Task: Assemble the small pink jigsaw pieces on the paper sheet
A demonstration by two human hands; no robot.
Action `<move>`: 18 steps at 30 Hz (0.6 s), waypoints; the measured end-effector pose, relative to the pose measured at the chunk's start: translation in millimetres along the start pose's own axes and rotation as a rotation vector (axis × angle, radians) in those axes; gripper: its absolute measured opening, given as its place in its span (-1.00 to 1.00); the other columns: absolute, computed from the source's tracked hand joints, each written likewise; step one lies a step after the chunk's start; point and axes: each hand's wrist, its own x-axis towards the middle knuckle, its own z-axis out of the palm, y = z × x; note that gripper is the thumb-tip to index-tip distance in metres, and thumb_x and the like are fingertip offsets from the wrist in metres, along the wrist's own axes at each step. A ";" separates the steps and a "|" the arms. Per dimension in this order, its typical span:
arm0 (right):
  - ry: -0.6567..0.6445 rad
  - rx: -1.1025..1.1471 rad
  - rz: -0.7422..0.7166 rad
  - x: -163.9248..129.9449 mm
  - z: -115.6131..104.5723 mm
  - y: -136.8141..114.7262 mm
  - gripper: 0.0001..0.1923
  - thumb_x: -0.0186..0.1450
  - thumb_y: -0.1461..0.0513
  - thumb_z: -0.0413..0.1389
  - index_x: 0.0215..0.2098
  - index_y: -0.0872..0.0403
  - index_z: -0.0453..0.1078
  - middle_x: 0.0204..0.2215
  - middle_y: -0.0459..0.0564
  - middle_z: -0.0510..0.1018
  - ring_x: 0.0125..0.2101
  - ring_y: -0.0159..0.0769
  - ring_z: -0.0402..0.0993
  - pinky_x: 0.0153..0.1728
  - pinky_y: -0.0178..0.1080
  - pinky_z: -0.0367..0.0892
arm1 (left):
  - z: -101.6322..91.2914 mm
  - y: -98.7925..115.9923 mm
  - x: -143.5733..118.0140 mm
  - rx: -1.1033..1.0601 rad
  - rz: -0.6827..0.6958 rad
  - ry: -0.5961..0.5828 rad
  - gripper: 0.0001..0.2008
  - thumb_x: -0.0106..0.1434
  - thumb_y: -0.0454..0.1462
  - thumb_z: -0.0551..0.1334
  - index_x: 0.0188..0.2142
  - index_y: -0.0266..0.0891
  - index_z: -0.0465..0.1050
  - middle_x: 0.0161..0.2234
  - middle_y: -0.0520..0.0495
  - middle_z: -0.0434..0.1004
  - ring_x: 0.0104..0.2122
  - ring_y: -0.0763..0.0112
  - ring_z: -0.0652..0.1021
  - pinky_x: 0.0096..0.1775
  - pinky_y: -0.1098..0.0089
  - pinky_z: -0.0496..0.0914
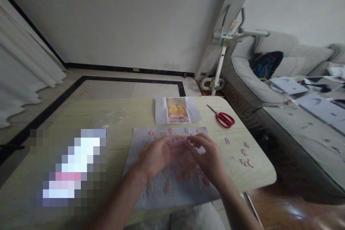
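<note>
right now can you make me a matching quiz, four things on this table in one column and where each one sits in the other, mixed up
Things:
1. scissors
2. picture sheet
3. loose puzzle pieces
4. pale sheet

Places:
a. under both hands, near table edge
b. far right part of the table, red handles
c. far edge of the table, middle
d. scattered on bare wood near the right edge

Pairs: 1-b, 2-c, 3-d, 4-a. The left hand and right hand meet over small pieces on that sheet.
</note>
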 end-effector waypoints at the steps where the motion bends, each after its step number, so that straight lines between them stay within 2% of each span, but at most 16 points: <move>1: -0.005 -0.002 -0.004 0.2 0.1 0.2 -0.90 0.29 0.24 0.16 -0.23 0.02 0.51 -0.39 -0.05 0.51 -0.41 -0.33 0.43 -0.38 -0.28 0.37 | 0.5 0.4 -0.4 -0.001 -0.008 -0.012 -0.75 0.26 -0.24 0.18 -0.19 -0.34 0.57 -0.18 -0.24 0.64 -0.16 0.25 0.62 -0.05 0.32 0.45; 8: -0.021 -0.028 0.006 -1.3 -3.0 6.1 -0.88 0.27 0.24 0.18 -0.22 -0.01 0.53 -0.34 -0.03 0.50 -0.34 -0.30 0.45 -0.31 -0.25 0.39 | 2.2 3.3 -2.4 -0.038 -0.091 -0.091 -0.66 0.34 -0.26 0.09 -0.02 -0.37 0.50 0.05 -0.29 0.51 0.07 0.16 0.50 0.14 0.19 0.34; 11: -0.025 -0.035 0.001 -3.5 -2.8 7.7 -0.86 0.28 0.21 0.18 -0.19 -0.03 0.54 -0.31 -0.02 0.52 -0.28 -0.28 0.47 -0.25 -0.23 0.40 | 3.4 3.2 -1.5 -0.066 -0.109 -0.064 -0.66 0.34 -0.29 0.07 -0.01 -0.41 0.49 0.07 -0.31 0.49 0.09 0.16 0.49 0.16 0.19 0.32; 15: -0.017 -0.046 0.003 -6.3 -4.3 3.3 -0.76 0.31 0.19 0.17 -0.06 -0.04 0.52 -0.29 -0.01 0.54 -0.25 -0.26 0.48 -0.20 -0.20 0.40 | 6.1 4.0 -2.1 -0.086 -0.123 -0.002 -0.66 0.32 -0.33 0.06 -0.05 -0.44 0.51 0.01 -0.32 0.54 0.03 0.17 0.53 0.11 0.22 0.39; 18: -0.020 -0.084 0.006 -8.3 -26.5 7.0 -0.71 0.28 0.16 0.20 -0.03 -0.04 0.50 -0.24 0.00 0.55 -0.22 -0.25 0.48 -0.19 -0.20 0.40 | 9.3 6.7 -4.4 -0.108 -0.116 0.063 -0.68 0.31 -0.33 0.05 -0.13 -0.43 0.55 -0.05 -0.32 0.58 0.00 0.15 0.56 0.08 0.21 0.43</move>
